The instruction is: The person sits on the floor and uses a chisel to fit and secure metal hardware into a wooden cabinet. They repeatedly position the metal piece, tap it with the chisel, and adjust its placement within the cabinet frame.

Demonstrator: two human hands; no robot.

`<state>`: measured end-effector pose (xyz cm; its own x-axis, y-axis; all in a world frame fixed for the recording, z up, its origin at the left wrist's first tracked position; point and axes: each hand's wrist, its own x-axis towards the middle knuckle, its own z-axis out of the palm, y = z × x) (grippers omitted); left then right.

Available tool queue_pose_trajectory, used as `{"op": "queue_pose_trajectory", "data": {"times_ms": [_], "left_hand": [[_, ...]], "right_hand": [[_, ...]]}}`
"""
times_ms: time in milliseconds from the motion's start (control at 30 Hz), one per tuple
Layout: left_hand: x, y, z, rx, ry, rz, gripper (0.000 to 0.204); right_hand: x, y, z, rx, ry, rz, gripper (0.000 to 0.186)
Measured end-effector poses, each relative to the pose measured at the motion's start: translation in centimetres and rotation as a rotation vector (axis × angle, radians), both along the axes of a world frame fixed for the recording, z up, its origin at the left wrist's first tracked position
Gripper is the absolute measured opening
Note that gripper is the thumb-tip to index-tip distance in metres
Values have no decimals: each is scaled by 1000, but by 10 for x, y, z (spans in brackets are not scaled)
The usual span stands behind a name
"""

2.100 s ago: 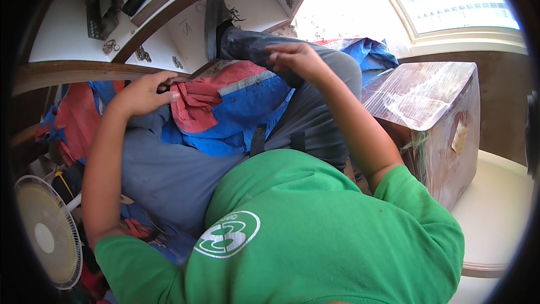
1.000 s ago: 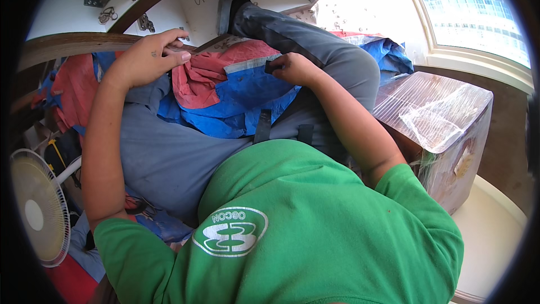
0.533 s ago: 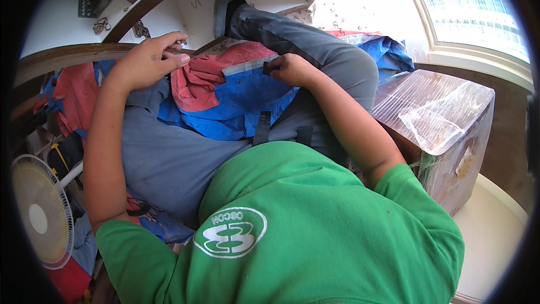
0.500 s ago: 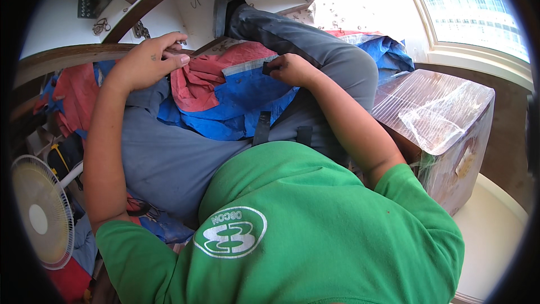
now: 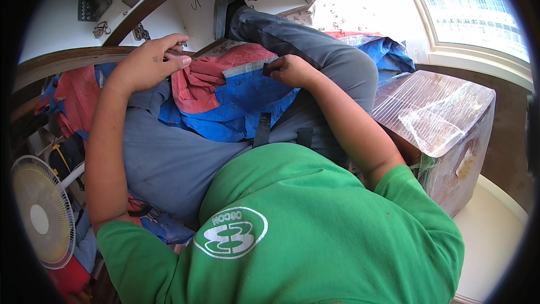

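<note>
My left hand [image 5: 147, 63] rests by the curved wooden edge [image 5: 67, 59], over the red and blue tarp. Its thumb is stretched out, apart from the loosely bent fingers. A tiny dark bit shows by the fingertips; I cannot make out what it is. Closed in a pinch, my right hand [image 5: 293, 72] holds a small black piece [image 5: 266, 69], perhaps a strip, just above the blue part of the tarp [image 5: 244, 98]. The rest of that piece is hidden by my fingers. Two black straps [image 5: 262, 129] lie at my waist over my grey trousers [image 5: 169, 149].
A box wrapped in clear film [image 5: 444, 110] stands to my right, below a window [image 5: 472, 8]. At the left is a fan [image 5: 42, 214]. Small metal rings and hooks [image 5: 101, 29] lie on the white surface beyond the wooden edge. My bent leg spans the middle.
</note>
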<state>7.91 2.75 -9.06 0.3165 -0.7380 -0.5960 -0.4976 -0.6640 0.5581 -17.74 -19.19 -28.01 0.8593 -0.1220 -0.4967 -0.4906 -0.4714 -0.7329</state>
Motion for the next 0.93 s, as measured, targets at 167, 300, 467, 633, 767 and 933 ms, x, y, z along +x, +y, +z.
{"op": "queue_pose_trajectory", "data": {"times_ms": [167, 300, 467, 633, 767, 933], "left_hand": [[-1, 1, 0, -16, -5, -21, 55], [3, 1, 1, -34, -11, -25, 55], [1, 4, 1, -38, -7, -6, 56], [2, 6, -2, -80, 2, -15, 56], [2, 7, -1, -64, -21, -21, 56], [0, 9, 0, -37, -53, -31, 57]], "right_hand": [[1, 1, -2, -25, 14, -14, 35], [1, 2, -1, -39, 7, -34, 36], [3, 0, 3, -14, 55, -1, 37], [6, -2, 1, -19, 45, 12, 33], [2, 3, 3, -11, 47, -25, 33], [-1, 4, 7, 0, 74, -32, 34]]}}
